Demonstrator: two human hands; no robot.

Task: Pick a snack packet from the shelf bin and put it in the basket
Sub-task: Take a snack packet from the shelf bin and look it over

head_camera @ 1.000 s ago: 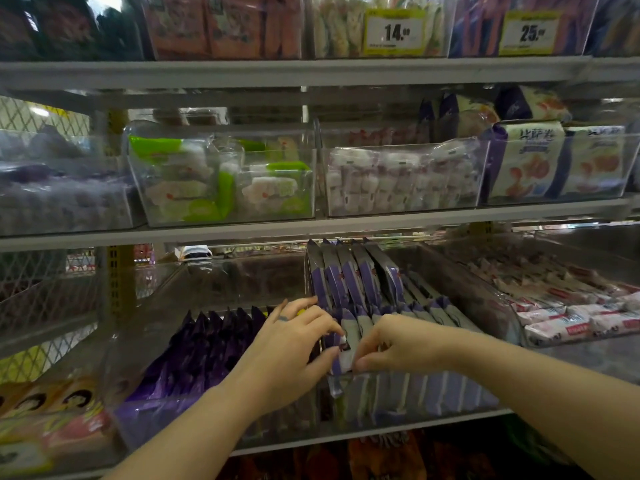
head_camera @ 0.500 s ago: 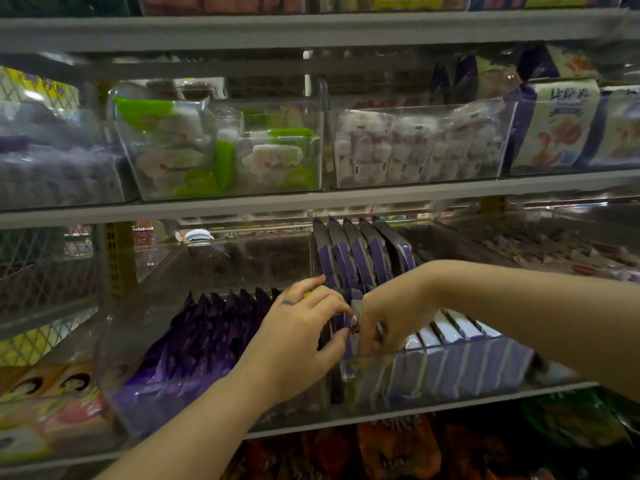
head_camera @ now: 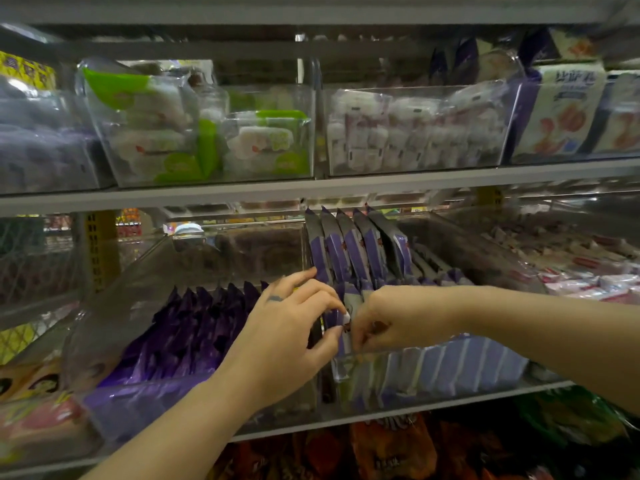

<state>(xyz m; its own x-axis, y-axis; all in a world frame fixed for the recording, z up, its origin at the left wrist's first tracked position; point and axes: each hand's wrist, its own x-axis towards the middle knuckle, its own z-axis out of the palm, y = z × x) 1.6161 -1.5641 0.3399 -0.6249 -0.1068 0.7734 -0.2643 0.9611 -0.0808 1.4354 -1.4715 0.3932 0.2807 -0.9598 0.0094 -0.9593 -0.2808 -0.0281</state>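
A clear shelf bin (head_camera: 433, 382) on the middle shelf holds a row of upright purple and white snack packets (head_camera: 353, 251). My left hand (head_camera: 287, 337) and my right hand (head_camera: 391, 320) meet over the front of this row. Both pinch the top of one purple packet (head_camera: 349, 303) that stands between them, thumb and fingertips curled on its edge. The packet's lower part is hidden behind my hands and its neighbours. No basket is in view.
A second clear bin (head_camera: 114, 407) of dark purple packets sits to the left. Bins with green and white snacks (head_camera: 207, 140) and pale wrapped sweets (head_camera: 412, 133) line the shelf above. Red and white packets (head_camera: 588, 271) lie at right; orange bags (head_camera: 391, 448) fill the shelf below.
The view has dropped slightly and drawn closer to the shelf. Both hands stay at the same packet, with the right hand's fingers curling lower over its top edge.
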